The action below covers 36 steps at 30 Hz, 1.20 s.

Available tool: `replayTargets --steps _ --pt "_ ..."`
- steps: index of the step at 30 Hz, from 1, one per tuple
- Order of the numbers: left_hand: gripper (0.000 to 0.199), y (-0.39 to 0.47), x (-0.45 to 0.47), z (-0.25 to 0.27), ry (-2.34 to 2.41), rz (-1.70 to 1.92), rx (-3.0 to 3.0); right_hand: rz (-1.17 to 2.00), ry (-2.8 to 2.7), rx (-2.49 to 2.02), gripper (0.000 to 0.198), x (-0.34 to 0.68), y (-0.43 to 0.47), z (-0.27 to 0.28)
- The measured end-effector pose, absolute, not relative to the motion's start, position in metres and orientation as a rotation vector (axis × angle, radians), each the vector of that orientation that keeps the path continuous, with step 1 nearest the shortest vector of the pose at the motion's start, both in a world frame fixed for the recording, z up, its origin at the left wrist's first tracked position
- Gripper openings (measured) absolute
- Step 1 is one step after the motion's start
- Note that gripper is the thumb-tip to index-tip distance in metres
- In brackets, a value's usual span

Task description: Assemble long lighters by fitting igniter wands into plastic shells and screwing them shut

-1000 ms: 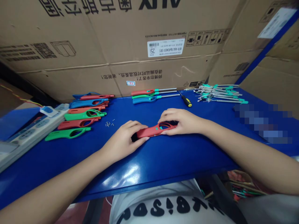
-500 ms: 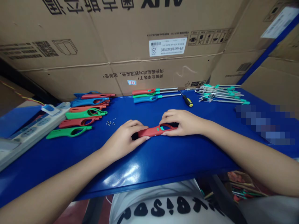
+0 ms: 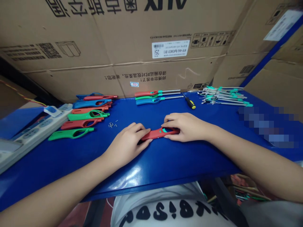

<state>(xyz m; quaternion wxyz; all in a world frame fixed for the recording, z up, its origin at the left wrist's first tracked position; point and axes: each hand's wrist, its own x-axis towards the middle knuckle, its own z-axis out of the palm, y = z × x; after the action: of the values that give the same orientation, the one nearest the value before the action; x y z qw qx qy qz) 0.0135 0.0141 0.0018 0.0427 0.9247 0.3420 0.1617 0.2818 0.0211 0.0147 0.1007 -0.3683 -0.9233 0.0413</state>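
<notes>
Dead centre, between both hands, sits the long red plastic lighter-shaped handle (image 3: 155,134), a turquoise piece (image 3: 164,130) showing at its loop! The left hand (image 3: 129,142) pinches the nine o'clock end, thumb against fingers; the right hand (image 3: 186,127) grips the looped end at three. Whether it touches the glossy blue tabletop (image 3: 180,160), I cannot tell. Look out from the handle: three red, green and blue lighters with metal rods (image 3: 153,97) at twelve, a black-and-yellow screwdriver (image 3: 190,102) between one and two, turquoise-tipped metal rods (image 3: 222,96) heaped at two, small scattered metal pieces (image 3: 113,124) between nine and ten!
</notes>
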Motion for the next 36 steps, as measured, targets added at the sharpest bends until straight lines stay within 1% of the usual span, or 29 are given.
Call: replayTargets --steps 4,7,16,18,23,25,31,36 --pt "0.034 0.012 0.014 0.002 1.087 0.449 2.943 -0.056 -2.781 -0.965 0.034 0.282 0.022 0.011" --pt "0.031 0.016 0.012 0.003 1.075 0.486 2.937 -0.109 -2.756 -0.844 0.031 0.284 0.024 0.008" --pt "0.032 0.018 0.011 0.006 0.973 0.554 2.942 -0.300 -2.634 -0.742 0.035 0.280 0.017 0.003" --pt "0.032 0.019 0.009 0.008 0.980 0.584 2.968 -0.278 -2.591 -0.756 0.032 0.282 0.020 0.004" --pt "0.030 0.027 0.001 0.018 1.048 0.594 3.065 0.001 -2.493 -0.838 0.023 0.291 0.030 0.012" --pt "0.031 0.029 -0.002 0.022 1.064 0.578 3.086 0.051 -2.466 -0.852 0.020 0.293 0.032 0.013" --pt "0.034 0.026 0.000 0.022 1.017 0.562 2.992 -0.015 -2.449 -0.868 0.017 0.291 0.027 0.011" --pt "0.035 0.020 0.007 0.011 0.961 0.537 2.822 -0.082 -2.537 -0.850 0.022 0.285 0.024 0.008"
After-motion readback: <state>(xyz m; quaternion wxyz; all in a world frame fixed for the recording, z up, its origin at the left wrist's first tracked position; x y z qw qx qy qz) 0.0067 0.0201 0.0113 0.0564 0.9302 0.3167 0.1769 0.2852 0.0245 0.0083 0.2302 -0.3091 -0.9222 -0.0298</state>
